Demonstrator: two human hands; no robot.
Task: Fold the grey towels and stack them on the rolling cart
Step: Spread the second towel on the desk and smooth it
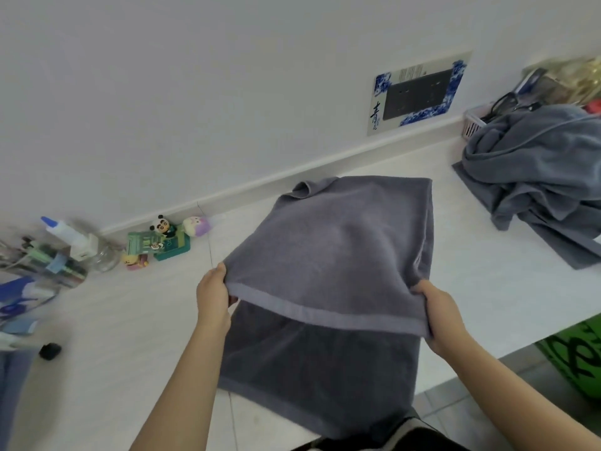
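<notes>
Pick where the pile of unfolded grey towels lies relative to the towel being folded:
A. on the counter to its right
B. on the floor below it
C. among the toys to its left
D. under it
A: the crumpled towel pile sits on the white counter, right of the held towel, against a pink basket.

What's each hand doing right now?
Left hand: grips the grey towel's hemmed edge.
Right hand: grips the same edge's other corner.

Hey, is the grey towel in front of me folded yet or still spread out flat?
Partly folded. Both hands, left hand and right hand, hold the grey towel by a hemmed edge, doubled over its lower layer on the counter.
</notes>
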